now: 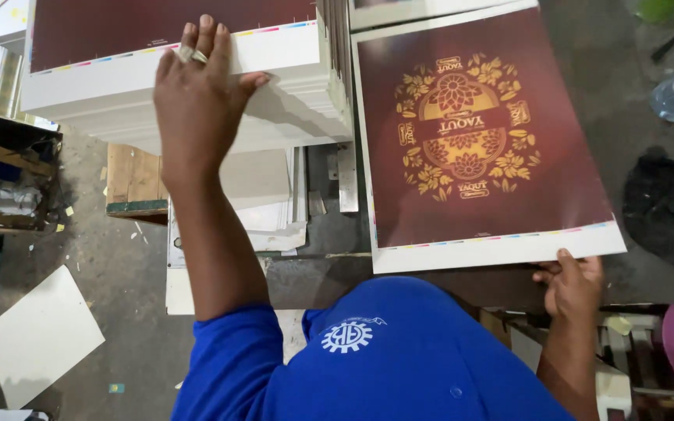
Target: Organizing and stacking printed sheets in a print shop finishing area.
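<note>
L hand [196, 101] on sheet stack [274, 86] edge, R hand [575, 284] gripping printed sheet [477, 140] corner

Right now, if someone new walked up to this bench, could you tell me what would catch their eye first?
First, the big maroon printed sheet with a gold floral emblem, at right, its near white edge pinched by the right hand. Next, the left hand, wearing a ring, pressed against the tall stack of white-edged sheets at upper left. Below, a loose white sheet lies on the littered floor at lower left.
</note>
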